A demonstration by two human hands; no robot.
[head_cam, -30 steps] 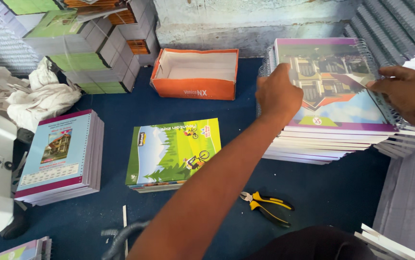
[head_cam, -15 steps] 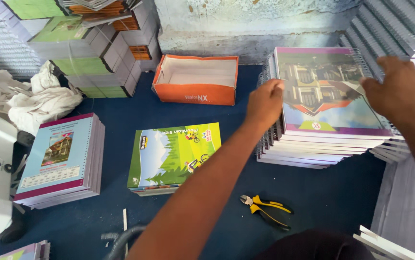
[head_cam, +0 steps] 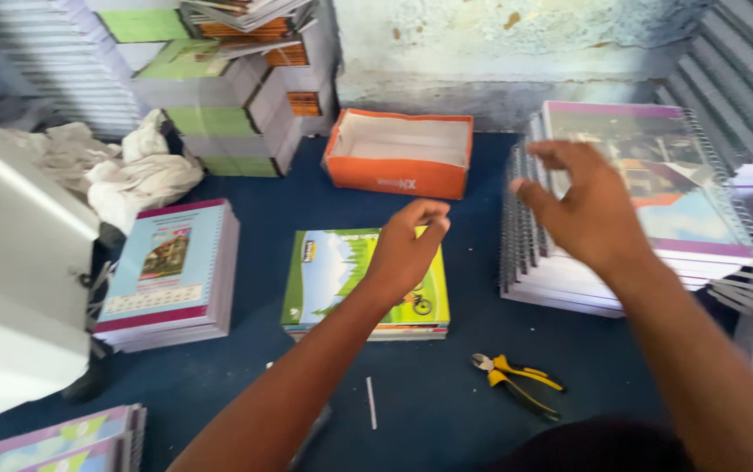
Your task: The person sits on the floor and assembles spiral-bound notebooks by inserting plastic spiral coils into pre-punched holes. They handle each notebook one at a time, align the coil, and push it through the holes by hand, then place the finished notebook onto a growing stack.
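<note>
A dark blue desk (head_cam: 446, 385) carries everything here. Far right, a tall stack of spiral-bound notebooks (head_cam: 656, 188) with a purple-edged picture cover sits against more stacked paper. The right hand (head_cam: 590, 210) hovers over this stack's left part, blurred, its fingers spread and released, grasping nothing; whether it touches the cover cannot be told. At the left, a pile of notebooks with a pale blue cover (head_cam: 171, 271) stands near a white cloth heap (head_cam: 123, 170). Far left, stacks of green-covered books (head_cam: 219, 114) rise against the wall. In the middle far part lies an open orange box (head_cam: 398, 153), white inside. Nearer, at the centre, a low stack of green-covered notebooks (head_cam: 350, 280) lies flat. The left hand (head_cam: 407, 249) hangs above its right part, fingers loosely curled and empty, thumb near the fingertips. Near right of that stack lie yellow-handled pliers (head_cam: 516, 380), and left of them a thin white stick (head_cam: 371, 402).
</note>
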